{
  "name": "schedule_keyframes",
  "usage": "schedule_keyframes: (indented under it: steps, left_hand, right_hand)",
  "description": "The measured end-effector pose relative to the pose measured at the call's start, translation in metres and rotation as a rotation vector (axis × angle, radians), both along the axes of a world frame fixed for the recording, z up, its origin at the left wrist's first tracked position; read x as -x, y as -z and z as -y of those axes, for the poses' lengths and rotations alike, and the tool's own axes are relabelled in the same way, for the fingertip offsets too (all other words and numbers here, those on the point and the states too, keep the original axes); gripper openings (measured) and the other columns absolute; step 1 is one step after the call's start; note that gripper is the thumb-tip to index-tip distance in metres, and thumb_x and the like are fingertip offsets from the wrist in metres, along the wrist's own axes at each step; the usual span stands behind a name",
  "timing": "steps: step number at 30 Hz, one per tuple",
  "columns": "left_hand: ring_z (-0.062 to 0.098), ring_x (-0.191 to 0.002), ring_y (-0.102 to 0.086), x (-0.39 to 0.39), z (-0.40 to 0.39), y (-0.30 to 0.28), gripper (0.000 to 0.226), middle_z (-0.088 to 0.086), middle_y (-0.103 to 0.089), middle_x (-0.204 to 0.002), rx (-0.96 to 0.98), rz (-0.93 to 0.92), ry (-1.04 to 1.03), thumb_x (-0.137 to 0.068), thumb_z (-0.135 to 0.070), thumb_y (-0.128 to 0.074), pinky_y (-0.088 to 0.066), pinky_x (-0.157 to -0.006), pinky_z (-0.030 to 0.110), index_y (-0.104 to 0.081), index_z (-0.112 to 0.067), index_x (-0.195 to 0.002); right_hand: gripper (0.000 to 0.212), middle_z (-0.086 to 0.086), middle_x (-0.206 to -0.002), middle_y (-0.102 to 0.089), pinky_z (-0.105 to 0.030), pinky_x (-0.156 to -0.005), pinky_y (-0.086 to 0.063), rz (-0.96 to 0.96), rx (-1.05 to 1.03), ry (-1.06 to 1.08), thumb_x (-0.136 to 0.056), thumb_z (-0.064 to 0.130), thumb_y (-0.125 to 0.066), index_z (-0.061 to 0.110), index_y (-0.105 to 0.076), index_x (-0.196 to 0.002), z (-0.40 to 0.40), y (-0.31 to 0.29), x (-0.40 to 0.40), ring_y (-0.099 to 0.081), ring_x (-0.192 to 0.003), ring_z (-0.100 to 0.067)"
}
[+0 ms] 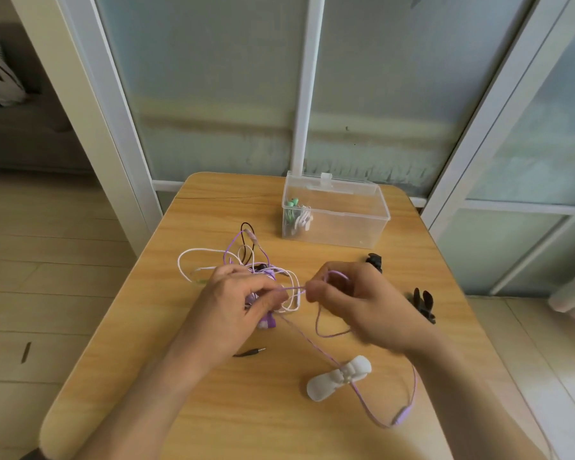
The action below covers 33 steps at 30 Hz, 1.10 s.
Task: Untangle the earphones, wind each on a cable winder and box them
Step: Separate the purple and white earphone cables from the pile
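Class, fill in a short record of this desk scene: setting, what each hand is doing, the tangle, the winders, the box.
setting: wooden table by frosted glass panels
left hand: pinching the purple cable at the tangle
right hand: pinching the same purple cable, a loop over its fingers
tangle: purple, white and black cables knotted together
white winder: lying near the table's front, purple cable crossing it
black winders: two, to the right, unused
clear box: open, one wound green earphone inside
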<state>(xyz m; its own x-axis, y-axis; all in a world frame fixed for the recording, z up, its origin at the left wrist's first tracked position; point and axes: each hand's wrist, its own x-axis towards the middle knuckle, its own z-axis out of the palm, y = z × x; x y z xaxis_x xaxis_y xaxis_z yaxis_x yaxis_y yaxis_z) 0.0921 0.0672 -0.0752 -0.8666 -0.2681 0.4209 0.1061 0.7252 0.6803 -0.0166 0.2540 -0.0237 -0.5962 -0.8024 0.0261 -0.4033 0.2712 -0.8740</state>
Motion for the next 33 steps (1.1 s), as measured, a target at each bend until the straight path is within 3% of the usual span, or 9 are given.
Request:
schedule_keyframes:
  steps: [4,8,11,15,19,24,28,30,33]
  left_hand:
    - [-0.006,-0.078,-0.050,0.008,0.006,0.006,0.011,-0.030,-0.056,-0.078,0.206,-0.043,-0.060,-0.082,-0.023,-0.067,-0.038,-0.081,0.025,-0.076,-0.022,-0.089]
    - [0.013,-0.085,-0.062,0.010,0.014,0.010,0.014,-0.020,-0.062,-0.081,0.234,-0.015,-0.146,-0.082,-0.022,-0.064,-0.037,-0.086,0.029,-0.073,-0.021,-0.093]
    - [0.014,-0.087,-0.061,0.009,0.020,0.011,0.011,-0.017,-0.067,-0.085,0.273,0.024,-0.195,-0.082,-0.023,-0.066,-0.033,-0.085,0.030,-0.072,-0.027,-0.091]
    - [0.014,-0.088,-0.058,0.005,0.035,0.014,0.007,-0.016,-0.065,-0.089,0.268,0.095,-0.249,-0.086,-0.022,-0.072,-0.030,-0.083,0.034,-0.074,-0.028,-0.088]
    - [0.009,-0.075,-0.054,0.001,0.041,0.010,0.010,-0.018,-0.064,-0.080,0.221,0.071,-0.213,-0.092,-0.024,-0.065,-0.045,-0.081,0.045,-0.073,-0.028,-0.088]
    - [0.019,-0.088,-0.056,0.004,0.024,0.007,0.020,-0.013,-0.063,-0.082,0.265,-0.020,-0.303,-0.088,-0.034,-0.053,-0.035,-0.084,0.035,-0.070,-0.025,-0.084]
    - [0.015,-0.106,-0.054,0.006,0.004,-0.001,0.016,-0.009,-0.066,-0.098,0.296,-0.162,-0.210,-0.083,-0.020,-0.059,-0.034,-0.097,0.032,-0.071,-0.018,-0.093]
    - [0.013,-0.121,-0.050,0.007,0.001,0.006,0.027,-0.011,-0.066,-0.111,0.312,-0.089,-0.072,-0.081,-0.020,-0.056,-0.028,-0.107,0.029,-0.071,-0.020,-0.104]
    - [0.012,-0.132,-0.041,0.009,0.004,0.027,0.041,-0.012,-0.063,-0.122,0.390,0.096,-0.003,-0.079,-0.031,-0.054,-0.020,-0.112,0.031,-0.067,-0.026,-0.117]
  right_hand:
    - [0.026,0.004,-0.077,-0.059,-0.028,-0.070,-0.043,0.045,0.213,0.134,-0.095,0.022,-0.043,0.014,-0.062,-0.079,0.000,0.003,0.006,-0.055,-0.075,-0.015]
    - [0.039,-0.013,-0.090,-0.071,-0.040,-0.081,-0.055,0.441,0.603,0.137,-0.087,0.014,-0.036,0.011,-0.072,-0.072,-0.004,-0.007,0.013,-0.068,-0.101,-0.037]
    - [0.038,-0.007,-0.060,-0.056,-0.041,-0.072,-0.058,0.621,0.789,0.234,-0.086,0.012,-0.037,0.017,-0.060,-0.056,-0.008,-0.025,0.017,-0.067,-0.065,-0.030]
    - [0.023,0.007,-0.055,-0.024,-0.020,-0.045,-0.037,0.660,1.030,0.409,-0.085,0.019,-0.049,0.022,-0.039,-0.065,-0.032,-0.037,0.037,-0.019,-0.044,-0.010]
    - [0.032,0.002,-0.059,-0.030,-0.020,-0.039,-0.021,0.449,0.689,0.466,-0.101,0.021,-0.046,0.017,-0.048,-0.070,-0.049,-0.022,0.051,-0.018,-0.045,-0.010]
    - [0.027,0.003,-0.065,-0.060,-0.031,-0.052,-0.047,0.042,0.240,0.388,-0.100,0.029,-0.056,0.003,-0.060,-0.092,-0.038,-0.005,0.041,-0.051,-0.056,-0.018]
    - [0.020,0.009,-0.077,-0.069,-0.021,-0.063,-0.050,-0.222,-0.162,0.291,-0.088,0.041,-0.071,0.023,-0.063,-0.091,-0.025,0.008,0.030,-0.061,-0.066,-0.002]
    - [0.029,0.011,-0.079,-0.066,-0.017,-0.064,-0.046,-0.311,-0.299,0.242,-0.083,0.043,-0.075,0.027,-0.056,-0.096,-0.014,0.020,0.019,-0.058,-0.069,0.000]
    - [0.047,0.008,-0.088,-0.067,-0.033,-0.070,-0.050,-0.358,-0.454,0.145,-0.082,0.048,-0.071,0.027,-0.045,-0.115,0.009,0.039,0.000,-0.063,-0.082,-0.015]
